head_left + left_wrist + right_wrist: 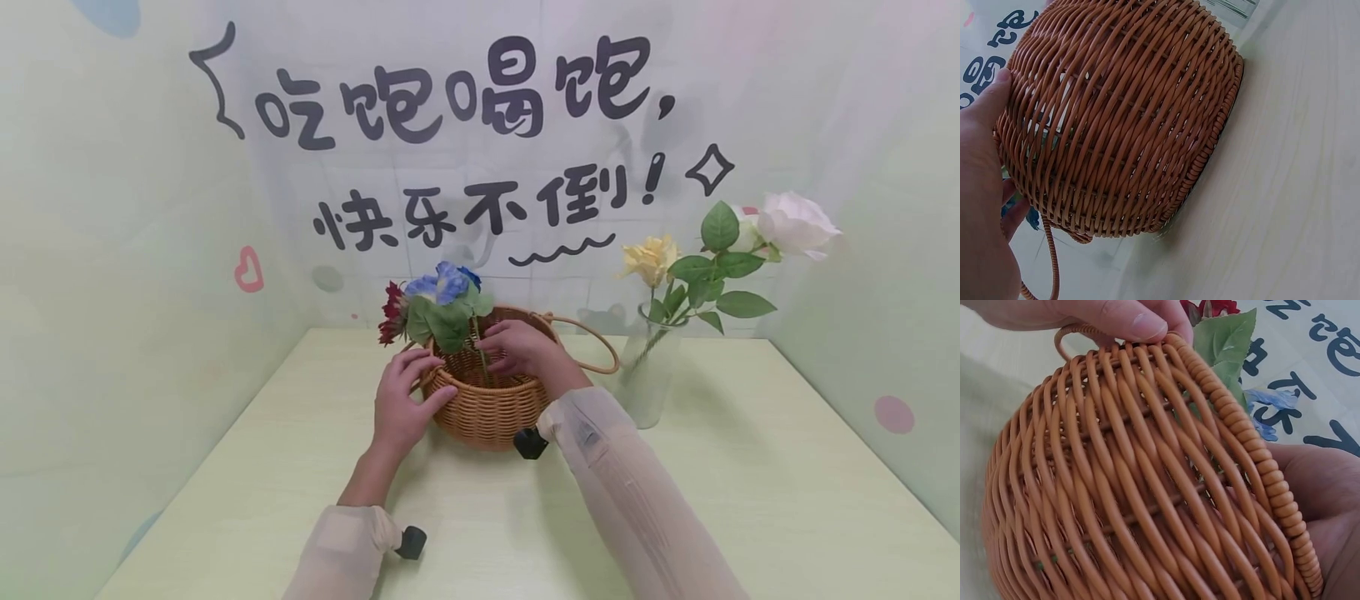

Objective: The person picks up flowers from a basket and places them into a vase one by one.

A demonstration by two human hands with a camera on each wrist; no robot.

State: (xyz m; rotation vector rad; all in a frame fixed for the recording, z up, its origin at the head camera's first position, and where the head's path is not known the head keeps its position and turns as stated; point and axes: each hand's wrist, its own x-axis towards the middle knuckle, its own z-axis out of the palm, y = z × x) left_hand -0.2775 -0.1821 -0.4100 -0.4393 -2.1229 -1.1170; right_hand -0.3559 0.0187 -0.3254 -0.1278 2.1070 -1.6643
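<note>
In the head view, a brown wicker basket (487, 417) stands on the table. Red flowers (392, 315) and blue flowers (442, 285) with green leaves lean over its left rim, and a green stem (482, 354) runs down inside. My left hand (405, 408) grips the left rim, its thumb on the front; the left wrist view shows that thumb (991, 100) against the weave. My right hand (525, 348) reaches over the rim into the basket, its fingertips pinching the green stem. The right wrist view has the basket wall hiding most of those fingers.
To the right stands a clear glass vase (647, 392) holding a yellow flower (651, 260) and a pale pink rose (797, 223). The basket's loop handle (611, 354) sticks out toward the vase. A printed cloth backdrop (465, 167) closes off the table's back.
</note>
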